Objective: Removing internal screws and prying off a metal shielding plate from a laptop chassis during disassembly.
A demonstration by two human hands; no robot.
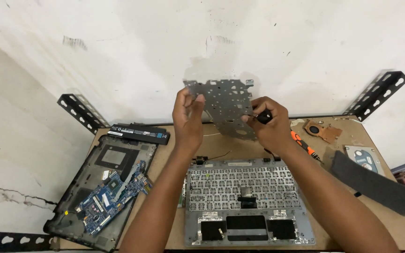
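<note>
We hold a thin grey metal plate (228, 107), punched with many small holes, up in front of the white wall (118, 47), well above the tabletop (258, 149). Our left hand (188, 117) has its fingers (194, 100) closed on the plate's left edge, thumb toward us and fingertips curled over the upper corner. Our right hand (270, 124) grips a small black-handled tool (263, 116), its fingers wrapped shut around it, and the fingertips touch the plate's right edge; we cannot tell whether the tool's tip meets the metal.

Straight below the fingers of both hands lies an upturned laptop keyboard deck (247, 201), grey, with the keyboard's back showing and dark rectangular cutouts along its near edge. Left of our left fingers, and lower, a black laptop bottom case (78, 187) rests tilted on the tabletop with a blue circuit board (111, 199) lying in it. A long black battery (139, 133) sits just beyond that case, near the wall.

Right of our right fingers, an orange-handled screwdriver (305, 147) lies on the tabletop beside our right wrist. Farther right sit a copper-coloured cooling fan part (322, 130), a hard drive (364, 159) and a dark grey pad (371, 182), the pad overlapping the drive's near edge.
</note>
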